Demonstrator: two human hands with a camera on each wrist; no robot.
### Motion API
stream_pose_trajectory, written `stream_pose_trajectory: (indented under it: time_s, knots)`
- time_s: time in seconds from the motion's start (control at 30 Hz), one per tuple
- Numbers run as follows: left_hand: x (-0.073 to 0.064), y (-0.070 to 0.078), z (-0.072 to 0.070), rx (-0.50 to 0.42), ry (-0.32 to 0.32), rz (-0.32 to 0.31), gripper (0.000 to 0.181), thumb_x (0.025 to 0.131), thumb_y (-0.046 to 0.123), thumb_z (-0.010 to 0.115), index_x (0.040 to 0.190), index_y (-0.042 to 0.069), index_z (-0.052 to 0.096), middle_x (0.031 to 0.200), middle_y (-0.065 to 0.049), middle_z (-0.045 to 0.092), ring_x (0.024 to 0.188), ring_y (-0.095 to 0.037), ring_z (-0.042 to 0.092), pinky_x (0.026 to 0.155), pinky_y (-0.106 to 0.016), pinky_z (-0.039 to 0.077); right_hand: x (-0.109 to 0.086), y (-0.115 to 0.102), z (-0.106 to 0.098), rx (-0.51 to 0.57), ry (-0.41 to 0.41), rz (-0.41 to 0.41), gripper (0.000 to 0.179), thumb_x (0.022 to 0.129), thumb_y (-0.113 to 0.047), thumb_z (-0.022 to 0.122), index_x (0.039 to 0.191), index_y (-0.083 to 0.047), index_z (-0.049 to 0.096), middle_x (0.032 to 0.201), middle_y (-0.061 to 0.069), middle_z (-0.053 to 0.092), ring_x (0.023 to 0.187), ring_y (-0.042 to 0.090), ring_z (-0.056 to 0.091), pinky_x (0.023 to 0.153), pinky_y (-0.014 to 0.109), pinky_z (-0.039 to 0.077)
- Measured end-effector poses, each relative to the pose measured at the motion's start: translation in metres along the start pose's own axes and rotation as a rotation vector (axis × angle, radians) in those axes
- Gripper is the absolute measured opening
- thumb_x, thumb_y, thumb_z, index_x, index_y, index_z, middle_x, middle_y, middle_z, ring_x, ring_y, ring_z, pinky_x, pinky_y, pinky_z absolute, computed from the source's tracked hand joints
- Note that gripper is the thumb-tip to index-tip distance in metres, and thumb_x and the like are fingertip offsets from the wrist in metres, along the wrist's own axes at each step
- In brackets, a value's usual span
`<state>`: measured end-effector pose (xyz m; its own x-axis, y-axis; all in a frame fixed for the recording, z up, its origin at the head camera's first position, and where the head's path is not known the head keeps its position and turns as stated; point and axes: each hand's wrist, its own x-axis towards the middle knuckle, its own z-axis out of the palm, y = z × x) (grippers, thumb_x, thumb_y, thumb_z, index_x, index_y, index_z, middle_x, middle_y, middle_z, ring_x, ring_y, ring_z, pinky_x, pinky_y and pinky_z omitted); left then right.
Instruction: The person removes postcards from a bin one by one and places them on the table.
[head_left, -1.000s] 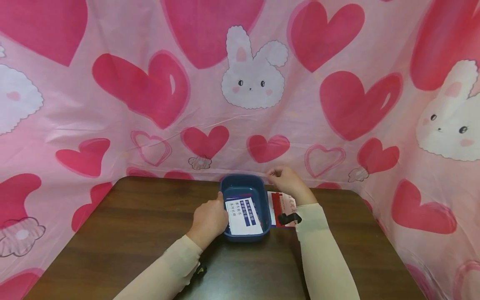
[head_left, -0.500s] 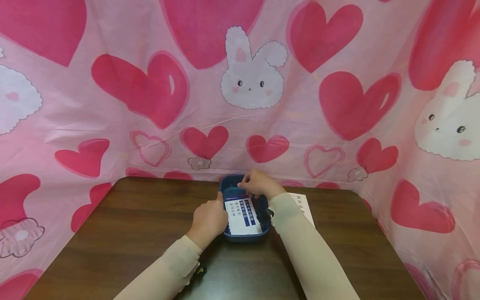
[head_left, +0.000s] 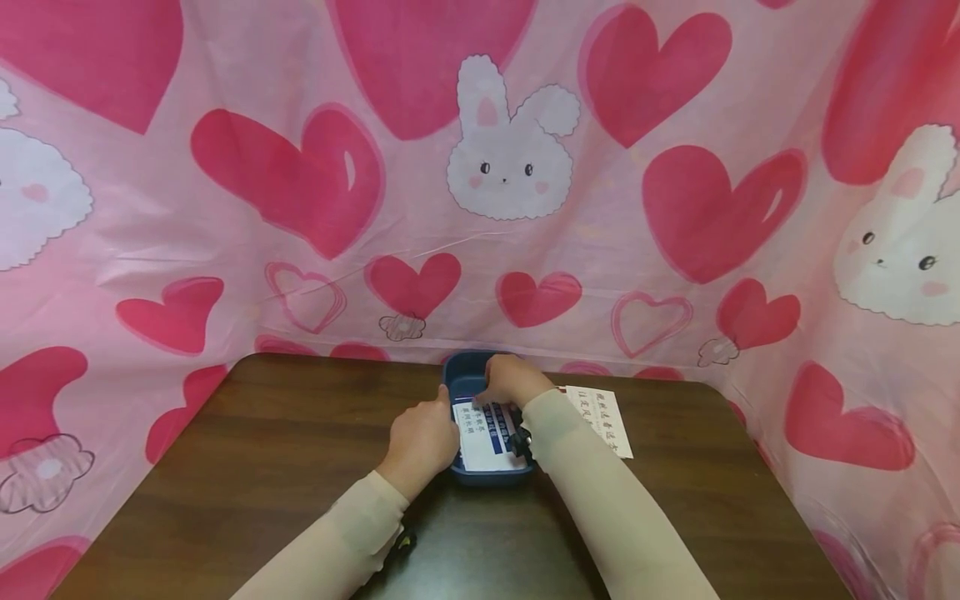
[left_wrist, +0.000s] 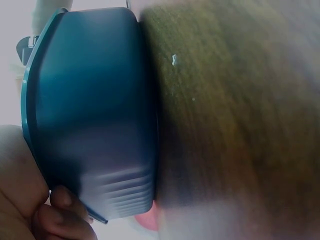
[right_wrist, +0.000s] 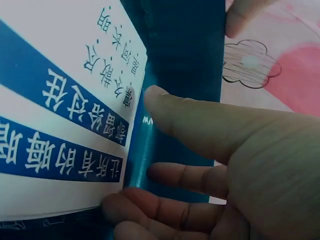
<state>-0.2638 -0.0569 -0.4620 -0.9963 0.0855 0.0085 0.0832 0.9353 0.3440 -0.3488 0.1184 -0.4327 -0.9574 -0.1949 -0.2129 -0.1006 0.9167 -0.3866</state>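
Note:
A blue plastic bin point(head_left: 491, 478) stands on the table with a stack of printed cards point(head_left: 472, 450) inside. The top card is white with dark blue bands and writing. At the bin's left side, my left hand point(head_left: 422, 437) grips the rim; its curled fingers point(left_wrist: 65, 215) show against the outer wall in the left wrist view. My right hand point(head_left: 517, 379) reaches into the bin at the far edge of the stack. In the right wrist view its thumb point(right_wrist: 200, 117) and fingers are spread, with fingertips close to a card corner; contact is hard to tell.
Right of the bin, partly behind the right sleeve, lies a white card with red writing point(head_left: 606, 417). The brown wooden table point(head_left: 262, 467) ends at a pink curtain point(head_left: 420, 225) printed with hearts and rabbits.
My right hand has moved left from beyond the bin's right rim, then down into the bin to the cards. My left hand has stayed on the rim.

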Motion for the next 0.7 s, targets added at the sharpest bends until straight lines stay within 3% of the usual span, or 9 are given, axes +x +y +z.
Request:
stream_pose_trajectory:
  time_s: [0.2,0.37,0.53,0.7]
  knots:
    - [0.000,-0.001,0.000,0.015,0.005,0.006,0.073,0.105,0.030,0.074,0.169,0.003,0.051,0.075,-0.009,0.070,0.063,-0.027,0.064,0.058,-0.042,0.060,-0.001,-0.001,0.006,-0.120,0.042,-0.010,0.064,0.079,-0.042,0.104,0.125,-0.007,0.079,0.104,0.008,0.081,0.086,0.024,0.074,0.097,0.048,0.069]
    - [0.001,-0.002,0.002,0.030,0.019,0.008,0.071,0.105,0.030,0.074,0.168,0.003,0.053,0.084,-0.013,0.077,0.066,-0.028,0.067,0.062,-0.045,0.062,0.001,-0.002,0.009,-0.179,0.045,-0.009,0.073,0.078,-0.043,0.105,0.133,-0.005,0.077,0.115,0.011,0.083,0.091,0.024,0.075,0.105,0.050,0.066]
    - [0.001,-0.001,0.001,0.026,0.006,-0.002,0.073,0.105,0.031,0.074,0.169,0.003,0.051,0.086,-0.014,0.078,0.066,-0.028,0.066,0.062,-0.044,0.062,0.001,-0.004,0.005,-0.187,0.059,-0.038,0.062,0.081,-0.035,0.104,0.126,-0.002,0.078,0.109,0.011,0.082,0.089,0.024,0.073,0.103,0.047,0.067]
    - [0.001,0.000,0.000,0.026,-0.006,-0.010,0.075,0.105,0.033,0.075,0.170,0.004,0.051,0.087,-0.014,0.078,0.069,-0.029,0.068,0.064,-0.044,0.062,-0.003,0.000,-0.004,-0.059,0.069,-0.082,0.036,0.084,-0.021,0.101,0.110,-0.005,0.083,0.096,0.008,0.080,0.083,0.023,0.072,0.092,0.043,0.068]
